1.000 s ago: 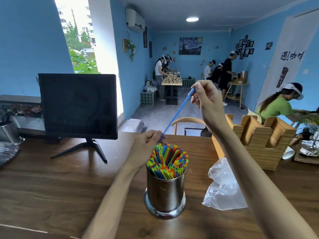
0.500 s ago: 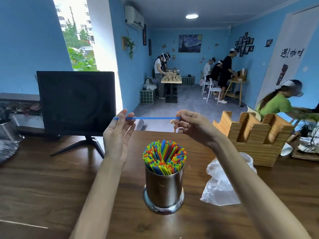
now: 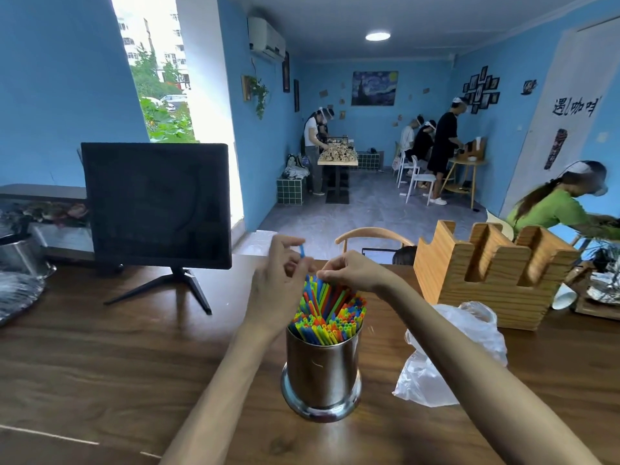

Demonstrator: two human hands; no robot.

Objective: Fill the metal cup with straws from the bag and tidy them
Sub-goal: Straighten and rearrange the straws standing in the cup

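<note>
The metal cup [image 3: 321,370] stands packed with straws [image 3: 330,313]; we judge our left hand [image 3: 278,286] pinches one blue straw [image 3: 302,251] upright to seat it, our right hand [image 3: 352,271] curled guiding at twelve o'clock; the bag [image 3: 449,354] lies slack at three.

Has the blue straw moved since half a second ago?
Yes. The blue straw, then level above the metal cup, now stands upright, going down into it.

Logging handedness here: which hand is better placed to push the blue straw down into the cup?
Probably the left hand: it pinches the blue straw just above the metal cup; the right hand only touches the other straws' tops.
</note>
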